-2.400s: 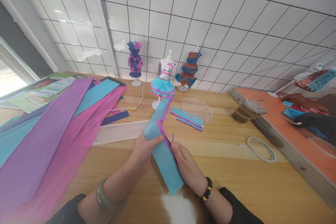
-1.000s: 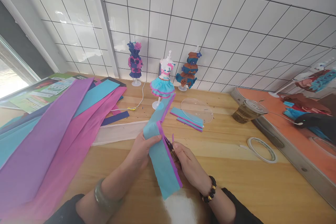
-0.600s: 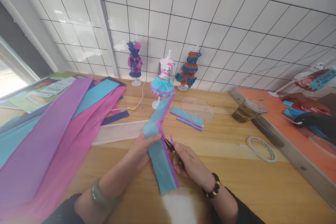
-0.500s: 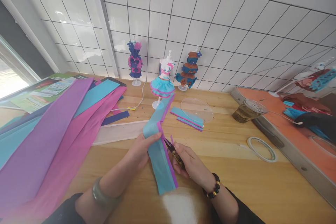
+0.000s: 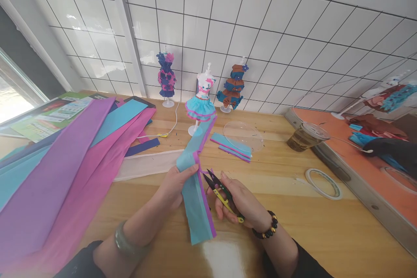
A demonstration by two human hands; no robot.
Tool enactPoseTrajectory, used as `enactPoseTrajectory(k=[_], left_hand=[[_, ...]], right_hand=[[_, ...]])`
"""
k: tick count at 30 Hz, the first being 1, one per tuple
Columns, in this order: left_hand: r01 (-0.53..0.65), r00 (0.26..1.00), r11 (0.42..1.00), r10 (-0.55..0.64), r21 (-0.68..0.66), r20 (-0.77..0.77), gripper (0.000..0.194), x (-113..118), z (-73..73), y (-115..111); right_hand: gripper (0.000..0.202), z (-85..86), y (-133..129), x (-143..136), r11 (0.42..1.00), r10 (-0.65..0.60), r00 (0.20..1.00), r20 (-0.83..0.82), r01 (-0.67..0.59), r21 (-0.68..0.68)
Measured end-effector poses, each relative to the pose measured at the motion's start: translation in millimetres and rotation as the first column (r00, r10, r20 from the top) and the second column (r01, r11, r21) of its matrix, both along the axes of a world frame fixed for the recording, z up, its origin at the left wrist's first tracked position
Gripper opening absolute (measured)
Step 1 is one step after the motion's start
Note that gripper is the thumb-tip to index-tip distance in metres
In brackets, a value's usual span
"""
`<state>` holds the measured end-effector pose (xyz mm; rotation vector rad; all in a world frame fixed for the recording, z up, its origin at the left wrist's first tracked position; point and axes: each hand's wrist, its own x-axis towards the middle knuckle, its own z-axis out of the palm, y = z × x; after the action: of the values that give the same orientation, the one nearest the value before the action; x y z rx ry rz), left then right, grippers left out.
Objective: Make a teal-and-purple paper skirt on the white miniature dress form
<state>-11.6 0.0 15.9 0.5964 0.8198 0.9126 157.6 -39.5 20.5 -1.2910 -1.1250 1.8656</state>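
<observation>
A long light-blue crepe paper strip [image 5: 196,208] with a purple edge runs from near the table's front back toward a small dress form [image 5: 204,91]. My left hand [image 5: 177,182] pinches it at mid-length, thumb on top by the purple edge. In my right hand [image 5: 239,200] are black and yellow thread snips [image 5: 224,195], their blades apart and pointing at that edge. A thin purple sliver lies by the blade tips; whether it is still attached I cannot tell. The dress form wears a light-blue ruffled skirt with purple trim.
Purple, pink and blue paper sheets [image 5: 61,169] spread over the left side. Shorter blue strips [image 5: 233,147] lie beside a clear plastic disc [image 5: 243,134]. Two dressed forms stand by the wall. A lidded cup [image 5: 306,137] and a tape roll [image 5: 324,183] are at right.
The snips have moved slightly away from the strip's edge and their blades have opened. The strip's near end has shifted a little left; my left hand keeps its hold.
</observation>
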Motion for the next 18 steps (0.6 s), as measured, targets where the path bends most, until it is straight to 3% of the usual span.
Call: enactPoseTrajectory(k=[6,11,15,18], left_hand=[[-0.091,0.993,0.995,0.088,-0.037,-0.073,0.019,-3,2.7,2],[-0.163,0.985,0.984,0.158,-0.075,-0.072,0.020,-5,2.0,4],[-0.117,0.990,0.991,0.111,-0.062,-0.087,0.028,-2,1.5,2],[0.018,0.995,1.000,-0.020,-0.018,-0.102,0.028,1,1.2,-2]], right_hand=[[0.063,1.8,-1,4,0.990,0.004,0.992,-0.129,-0.022,-0.136],[0.064,0.4,-1,11,0.986,-0.022,0.968,-0.250,-0.020,-0.164],[0.047,-2.4,3,12,0.970,-0.225,0.911,-0.347,0.242,0.008],[0.036,-4.3,5,7,0.920,-0.323,0.916,-0.238,0.362,0.148]])
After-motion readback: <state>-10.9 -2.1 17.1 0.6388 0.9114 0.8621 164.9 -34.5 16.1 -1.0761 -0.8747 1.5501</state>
